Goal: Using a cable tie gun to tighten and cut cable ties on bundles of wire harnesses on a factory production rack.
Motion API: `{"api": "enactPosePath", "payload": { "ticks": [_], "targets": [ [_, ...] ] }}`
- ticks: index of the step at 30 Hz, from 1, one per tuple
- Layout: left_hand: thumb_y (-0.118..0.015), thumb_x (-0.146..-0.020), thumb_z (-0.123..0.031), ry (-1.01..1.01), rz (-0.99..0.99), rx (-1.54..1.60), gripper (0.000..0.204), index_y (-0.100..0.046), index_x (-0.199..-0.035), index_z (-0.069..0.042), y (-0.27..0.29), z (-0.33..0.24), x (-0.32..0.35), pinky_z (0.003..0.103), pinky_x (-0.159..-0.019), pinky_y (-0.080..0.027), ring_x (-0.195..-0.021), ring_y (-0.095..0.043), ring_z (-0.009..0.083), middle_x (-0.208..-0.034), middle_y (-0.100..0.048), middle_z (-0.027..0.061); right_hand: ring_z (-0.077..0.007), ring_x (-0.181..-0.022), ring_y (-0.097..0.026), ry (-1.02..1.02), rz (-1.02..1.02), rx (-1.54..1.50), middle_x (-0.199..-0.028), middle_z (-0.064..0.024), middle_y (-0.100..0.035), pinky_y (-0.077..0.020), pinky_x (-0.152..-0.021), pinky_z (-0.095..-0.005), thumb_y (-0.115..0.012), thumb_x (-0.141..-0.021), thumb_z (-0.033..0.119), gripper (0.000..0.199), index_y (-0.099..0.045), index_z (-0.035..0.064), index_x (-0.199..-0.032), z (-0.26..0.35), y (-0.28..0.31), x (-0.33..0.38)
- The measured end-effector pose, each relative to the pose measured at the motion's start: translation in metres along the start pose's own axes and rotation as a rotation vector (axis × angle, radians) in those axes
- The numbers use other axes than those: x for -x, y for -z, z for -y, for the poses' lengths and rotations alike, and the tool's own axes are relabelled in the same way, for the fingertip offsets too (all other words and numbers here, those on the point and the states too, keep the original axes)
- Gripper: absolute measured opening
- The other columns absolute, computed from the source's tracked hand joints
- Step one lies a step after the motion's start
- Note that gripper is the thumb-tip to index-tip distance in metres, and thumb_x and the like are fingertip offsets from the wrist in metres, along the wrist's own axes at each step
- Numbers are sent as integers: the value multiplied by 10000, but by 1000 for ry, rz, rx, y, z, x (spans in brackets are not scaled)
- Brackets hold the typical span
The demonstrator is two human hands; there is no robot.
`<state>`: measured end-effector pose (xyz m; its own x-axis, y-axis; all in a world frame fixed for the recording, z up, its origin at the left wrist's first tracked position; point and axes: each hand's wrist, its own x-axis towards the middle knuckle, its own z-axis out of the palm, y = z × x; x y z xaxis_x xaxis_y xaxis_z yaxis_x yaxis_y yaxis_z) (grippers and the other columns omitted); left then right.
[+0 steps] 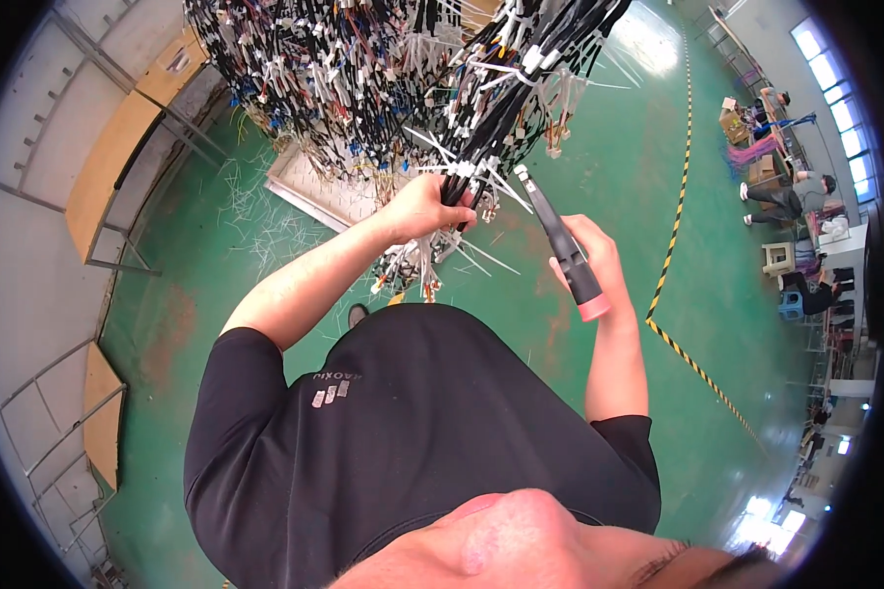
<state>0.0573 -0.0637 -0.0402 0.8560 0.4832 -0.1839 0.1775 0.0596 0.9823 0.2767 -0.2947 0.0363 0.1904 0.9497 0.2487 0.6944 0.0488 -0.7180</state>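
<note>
My left hand (pixel 420 208) is closed round a thick bundle of black cables (pixel 496 128) that hangs down in front of me. White cable ties (pixel 471 167) stick out of the bundle just above and beside my fingers. To the right, my right hand (pixel 599 257) grips a black cable tie gun (pixel 557 236) with a red end. Its metal nose points up and left toward the bundle, apart from the ties as far as I can see. White connectors and loose wire ends (pixel 422 263) dangle below my left hand.
A dense mass of hanging wire harnesses (pixel 314 79) fills the far side. Beneath it stands a pale tray (pixel 309 196), with cut tie ends (pixel 250 221) strewn on the green floor. Wooden-topped tables (pixel 113 167) stand left; several people sit at benches (pixel 805 196) far right, past striped floor tape (pixel 670 245).
</note>
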Motion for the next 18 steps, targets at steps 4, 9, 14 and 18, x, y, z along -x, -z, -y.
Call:
{"api": "enactPosePath", "payload": {
  "ticks": [4,9,14,18],
  "targets": [
    [-770,-992,-100,-12,83,85,102,-711,-1023,-23,8,6,-1,269,-675,-540,-743,-665,91,-899,-794,53,-303,-996,-694,-41,109,-60,-1082,-138,-703,-536,-936,-360,-789,-821,212,450,-686,-20,-1193,0,2,-9],
    [-667,-1067,-108,-52,209,158,120,-620,-1149,-35,22,-1,5,282,-760,-540,-864,-676,113,-1021,-791,103,-292,-1023,-697,27,136,-62,-1104,-124,-714,-539,-959,-378,-786,-828,237,447,-696,-13,-1188,-9,-2,-11],
    [-604,-1103,-131,-27,281,178,110,-615,-1142,-28,23,-1,9,319,-828,-571,-1025,-715,162,-1117,-774,136,-275,-1069,-700,25,96,-119,-1128,-104,-730,-532,-989,-384,-778,-851,208,462,-702,0,-1256,2,-5,-19],
    [-586,-1118,-171,-70,328,221,242,-667,-1264,4,21,-4,14,358,-876,-605,-1086,-719,175,-1229,-760,142,-262,-1070,-698,40,152,-114,-1129,-97,-729,-533,-981,-376,-781,-859,187,450,-698,2,-1260,9,0,-27]
  ]
}}
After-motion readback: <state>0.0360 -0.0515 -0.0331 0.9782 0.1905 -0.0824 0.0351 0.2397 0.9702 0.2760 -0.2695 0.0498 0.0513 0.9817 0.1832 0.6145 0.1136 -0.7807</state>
